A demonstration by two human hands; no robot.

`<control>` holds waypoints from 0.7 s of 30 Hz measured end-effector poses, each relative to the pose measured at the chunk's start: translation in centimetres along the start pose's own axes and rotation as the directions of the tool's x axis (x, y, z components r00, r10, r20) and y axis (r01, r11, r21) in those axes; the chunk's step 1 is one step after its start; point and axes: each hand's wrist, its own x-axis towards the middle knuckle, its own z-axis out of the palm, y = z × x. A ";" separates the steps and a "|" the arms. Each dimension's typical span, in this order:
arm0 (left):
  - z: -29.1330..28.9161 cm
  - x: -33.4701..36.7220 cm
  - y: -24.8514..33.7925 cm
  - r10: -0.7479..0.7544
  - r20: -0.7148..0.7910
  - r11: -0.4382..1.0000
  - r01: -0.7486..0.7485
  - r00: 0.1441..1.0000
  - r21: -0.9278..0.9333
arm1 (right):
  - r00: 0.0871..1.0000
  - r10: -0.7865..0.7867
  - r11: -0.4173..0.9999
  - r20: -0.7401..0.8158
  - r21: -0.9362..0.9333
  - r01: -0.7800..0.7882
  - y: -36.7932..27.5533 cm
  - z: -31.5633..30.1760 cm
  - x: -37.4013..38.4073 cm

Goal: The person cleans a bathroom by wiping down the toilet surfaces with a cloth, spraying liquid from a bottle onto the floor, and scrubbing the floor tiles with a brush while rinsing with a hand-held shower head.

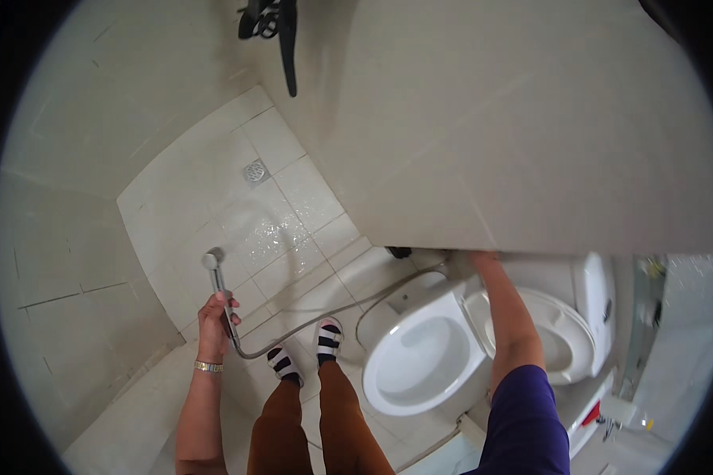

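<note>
My left hand (215, 317) is closed round the handle of a chrome hand sprayer (218, 277), its round head pointing away over the tiled floor. A grey hose (317, 321) droops from the handle and runs right, past the toilet. My right arm stretches forward over the toilet, and my right hand (485, 258) is at the lower edge of a beige wall panel. That edge hides its fingers, so what they touch cannot be made out. The white toilet bowl (380, 380) stands uncovered, with its seat and lid (558, 348) raised against the tank (598, 309).
Wet, shining floor tiles (281, 237) lie ahead, with a square metal drain (255, 171) farther off. A black fixture (269, 24) hangs at the top. Tiled walls (79, 261) stand left. My feet in white-strapped sandals (329, 336) are beside the bowl. A red item (591, 413) lies at right.
</note>
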 end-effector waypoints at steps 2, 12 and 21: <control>1.4 1.4 -0.6 -0.006 0.073 0.999 0.002 0.997 0.043 | 0.996 0.012 1.000 0.084 -0.029 -0.010 2.3 3.5 1.9; -3.3 1.8 -8.0 -0.012 -0.318 0.994 0.044 0.948 0.095 | 0.826 0.107 0.969 0.553 -0.243 0.037 5.6 10.4 3.9; -16.6 0.2 -8.4 -0.193 -0.727 0.934 -0.102 0.659 -0.341 | 0.790 -0.102 0.930 0.605 -0.223 0.291 6.0 4.6 0.8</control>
